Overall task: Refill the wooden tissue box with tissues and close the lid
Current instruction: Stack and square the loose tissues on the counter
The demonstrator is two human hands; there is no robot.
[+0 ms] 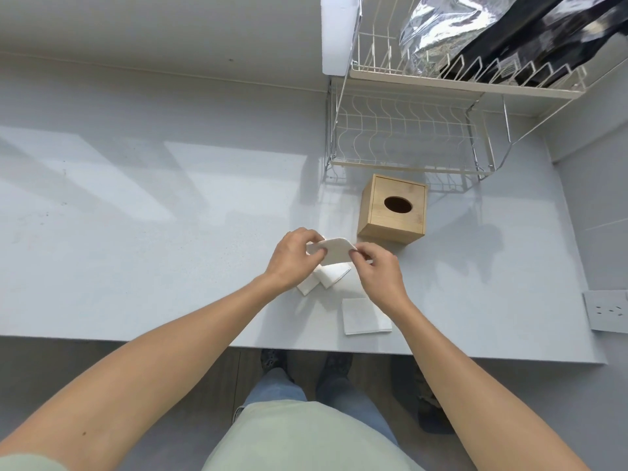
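Note:
The wooden tissue box (392, 212) stands on the grey counter (153, 239), its lid on top with a dark oval hole. Just in front and left of it, my left hand (294, 258) and my right hand (379, 273) both pinch a folded white tissue (334, 251) and hold it above the counter. Under my hands lie two more folded tissues (331, 275), partly hidden. Another folded tissue (365, 316) lies flat near the counter's front edge, by my right wrist.
A cream wire dish rack (407, 137) stands right behind the box, with a foil bag (441, 25) and a black item on its upper shelf. A wall socket (608, 311) is at the far right. The counter's front edge runs just below the tissues.

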